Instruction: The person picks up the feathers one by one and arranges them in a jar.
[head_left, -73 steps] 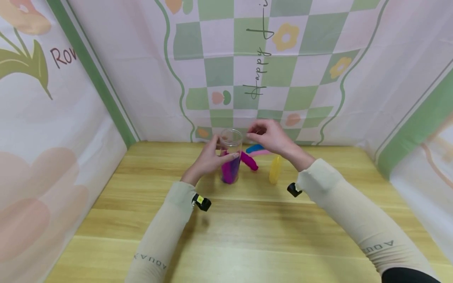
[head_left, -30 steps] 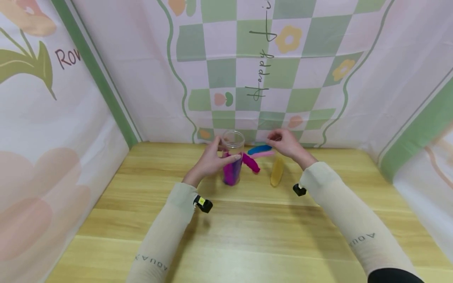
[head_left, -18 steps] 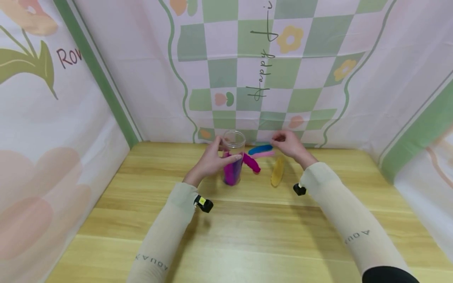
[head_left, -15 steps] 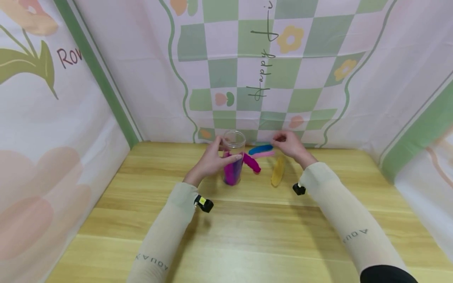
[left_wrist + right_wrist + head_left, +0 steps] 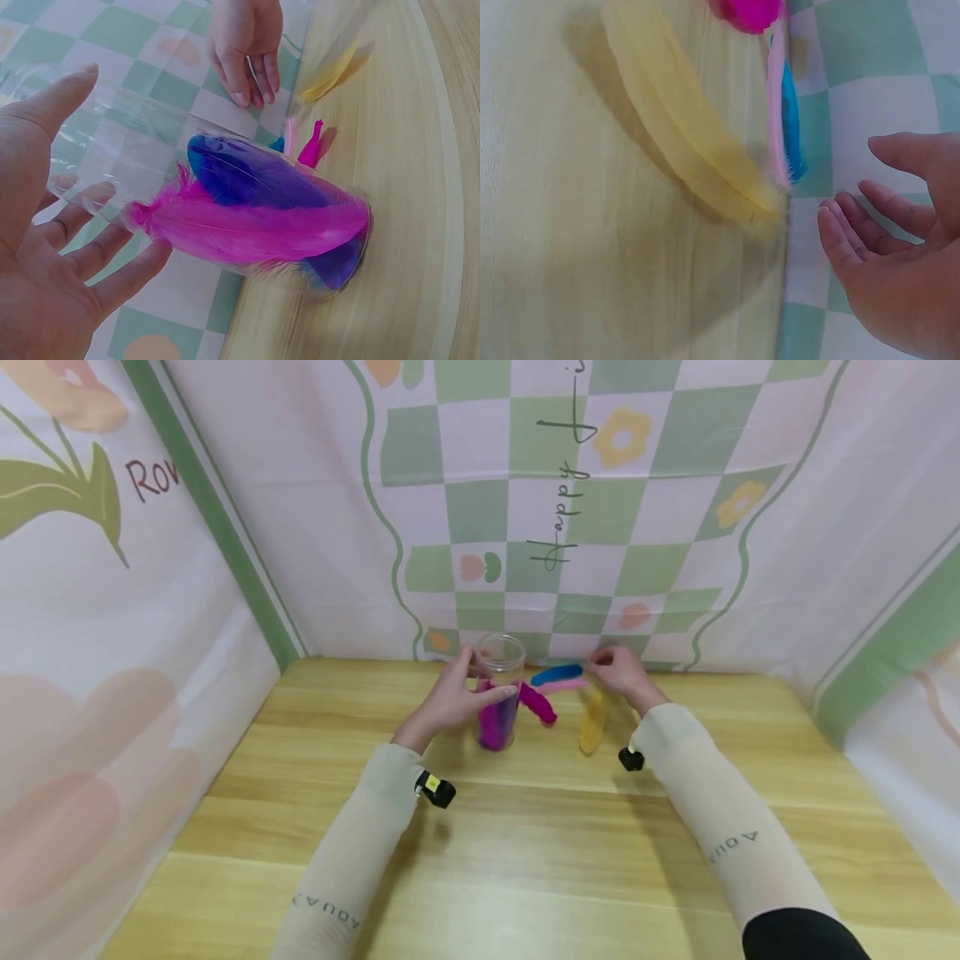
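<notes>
My left hand (image 5: 453, 697) grips a tall clear jar (image 5: 502, 671) that stands upright on the table. Thumb and fingers lie on opposite sides of its wall in the left wrist view. Inside the jar are a bright pink feather (image 5: 255, 230) and purple-blue feathers (image 5: 251, 174). Near the table's back edge, my right hand (image 5: 621, 675) hovers just right of a blue feather (image 5: 557, 674); the right wrist view shows thumb and fingers apart, holding nothing. A light pink feather (image 5: 564, 685) lies in front of the blue one. A yellow feather (image 5: 592, 727) lies nearer me.
A magenta feather (image 5: 538, 704) lies right beside the jar. The wooden table (image 5: 525, 860) ends at a patterned cloth backdrop (image 5: 525, 510) close behind the jar and feathers. More cloth hangs at both sides.
My right hand has moved from beside the jar's mouth to the right and down, beyond the blue feather. The left hand keeps its grip on the jar.
</notes>
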### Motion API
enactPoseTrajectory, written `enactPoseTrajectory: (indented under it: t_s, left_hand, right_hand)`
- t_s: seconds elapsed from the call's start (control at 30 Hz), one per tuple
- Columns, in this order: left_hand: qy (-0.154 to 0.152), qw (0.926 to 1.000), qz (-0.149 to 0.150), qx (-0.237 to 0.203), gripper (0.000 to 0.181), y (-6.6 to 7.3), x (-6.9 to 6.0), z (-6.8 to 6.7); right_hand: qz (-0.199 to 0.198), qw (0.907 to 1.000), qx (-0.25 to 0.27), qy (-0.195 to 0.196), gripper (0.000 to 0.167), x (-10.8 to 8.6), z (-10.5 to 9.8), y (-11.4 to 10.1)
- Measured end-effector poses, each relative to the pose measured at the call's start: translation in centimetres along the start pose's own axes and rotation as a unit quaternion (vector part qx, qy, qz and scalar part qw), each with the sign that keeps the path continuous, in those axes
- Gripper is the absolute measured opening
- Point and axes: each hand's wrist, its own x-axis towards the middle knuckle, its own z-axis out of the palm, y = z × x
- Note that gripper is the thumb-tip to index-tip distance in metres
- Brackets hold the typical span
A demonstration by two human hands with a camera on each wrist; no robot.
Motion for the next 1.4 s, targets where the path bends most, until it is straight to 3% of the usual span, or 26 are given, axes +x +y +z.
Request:
enactPoseTrajectory:
  t_s: [0.23, 0.37, 0.5, 0.67, 0.83, 0.9, 1.13, 1.4]
  left_hand:
    - [0.001, 1.0000, 0.004, 0.002, 0.058, -0.2, 0.2, 0.0]
    - [-0.001, 1.0000, 0.003, 0.005, 0.058, -0.2, 0.1, -0.1]
    - [-0.005, 1.0000, 0.001, 0.006, 0.058, -0.2, 0.0, -0.1]
    - [0.001, 1.0000, 0.004, 0.005, 0.058, -0.2, 0.0, -0.1]
    - [0.003, 0.9999, 0.007, 0.011, 0.056, -0.1, 0.1, -0.1]
    - [0.003, 0.9999, 0.006, 0.014, 0.056, -0.1, 0.1, -0.1]
    - [0.004, 1.0000, 0.003, 0.008, 0.056, 0.0, 0.1, 0.0]
    - [0.000, 1.0000, 0.002, 0.001, 0.057, -0.2, 0.2, 0.0]
  right_hand:
    - [0.015, 0.9996, -0.012, -0.019, 0.043, 0.6, 0.2, 1.0]
    - [0.026, 0.9977, -0.026, -0.056, 0.049, 0.7, 0.3, 1.7]
    - [0.044, 0.9945, 0.016, -0.094, 0.054, 0.8, 0.4, 2.0]
    - [0.063, 0.9883, 0.094, -0.102, 0.046, 0.8, 0.7, 2.1]
    - [0.094, 0.9711, 0.192, -0.106, 0.021, 1.0, 1.2, 2.0]
    - [0.102, 0.9681, 0.203, -0.105, 0.014, 1.2, 1.4, 1.9]
    - [0.110, 0.9755, 0.170, -0.086, 0.013, 1.4, 1.7, 2.0]
    - [0.132, 0.9668, 0.202, -0.083, 0.012, 1.2, 1.9, 1.3]
